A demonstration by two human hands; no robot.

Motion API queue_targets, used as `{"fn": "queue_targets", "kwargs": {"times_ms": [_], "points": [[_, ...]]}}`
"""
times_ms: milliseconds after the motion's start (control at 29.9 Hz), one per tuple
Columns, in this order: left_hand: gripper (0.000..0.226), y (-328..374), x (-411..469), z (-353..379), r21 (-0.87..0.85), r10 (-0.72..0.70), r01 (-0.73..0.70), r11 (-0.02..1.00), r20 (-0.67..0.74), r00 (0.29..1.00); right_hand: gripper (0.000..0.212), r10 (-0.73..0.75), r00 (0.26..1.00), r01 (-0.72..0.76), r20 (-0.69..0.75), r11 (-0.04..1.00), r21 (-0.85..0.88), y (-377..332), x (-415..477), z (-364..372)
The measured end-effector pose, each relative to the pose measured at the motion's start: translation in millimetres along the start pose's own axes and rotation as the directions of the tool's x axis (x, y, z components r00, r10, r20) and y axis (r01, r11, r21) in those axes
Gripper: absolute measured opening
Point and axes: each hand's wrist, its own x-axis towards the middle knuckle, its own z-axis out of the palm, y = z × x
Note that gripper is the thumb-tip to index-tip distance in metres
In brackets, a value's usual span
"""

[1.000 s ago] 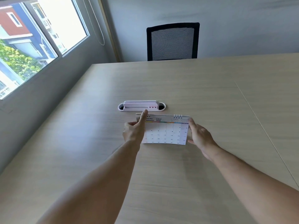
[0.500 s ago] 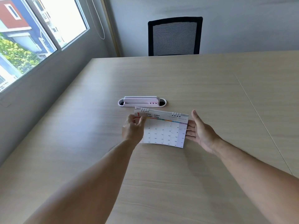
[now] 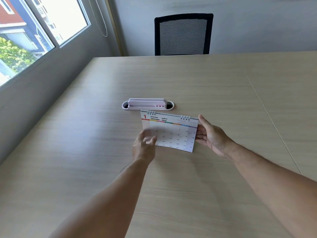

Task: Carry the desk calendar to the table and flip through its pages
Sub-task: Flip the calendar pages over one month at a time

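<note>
Pale wood-grain laminate forms the table (image 3: 188, 79), shown in the single head view; the desk calendar (image 3: 171, 133) stands upright on it just past centre, its January 2026 page facing the wearer and its twin wire-coil bindings along the top edge. At 3 o'clock of the calendar, the right hand (image 3: 211, 138) lies open with fingers against the page's side edge, steadying rather than clamping it. At 7 o'clock, the left hand (image 3: 145, 146) is motion-blurred at the lower left corner, fingers loosely curled; whether it pinches the page cannot be told. Risk, as judged: with only a light brace on one side, a lift of the corner could push the folded stand backward or topple it, and a brisk pull could crease the sheet or snag it at the coils. Just beyond the calendar, at 11 o'clock, a white cable-port insert (image 3: 147, 105) sits in the tabletop. A seam crosses the surface at 2 o'clock. At 12 o'clock a black mesh chair (image 3: 183, 34) stands against a grey wall; windows (image 3: 39, 26) occupy 10 o'clock.
</note>
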Motion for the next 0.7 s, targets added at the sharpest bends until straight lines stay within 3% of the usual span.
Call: {"fn": "queue_targets", "kwargs": {"times_ms": [100,301,468,534,701], "points": [[0.044,-0.7,-2.9,-5.4,0.121,0.024,-0.017,0.993,-0.058,0.998,0.051,0.008,1.0,-0.008,-0.007,1.0,0.007,1.7,-1.3,0.8],[0.037,-0.1,-15.6,-13.8,0.108,-0.001,0.015,0.994,-0.126,0.992,0.052,0.019,1.0,-0.018,-0.024,0.999,0.036,2.9,-5.3,5.0],[0.074,-1.8,-6.4,-19.2,0.078,-0.024,0.021,0.997,0.047,0.999,0.051,0.019,0.999,-0.018,-0.034,0.999,0.037,2.0,-7.8,7.0],[0.061,-0.6,-1.9,-21.0,0.016,0.014,-0.015,1.0,0.076,0.997,0.051,0.014,0.999,-0.013,-0.043,0.999,0.041,1.5,-8.5,8.3],[0.033,1.6,-3.7,-27.5,0.032,0.04,-0.039,0.999,-0.031,0.999,0.051,0.002,0.998,0.0,-0.061,0.999,0.041,-1.9,-11.5,10.8]]}}
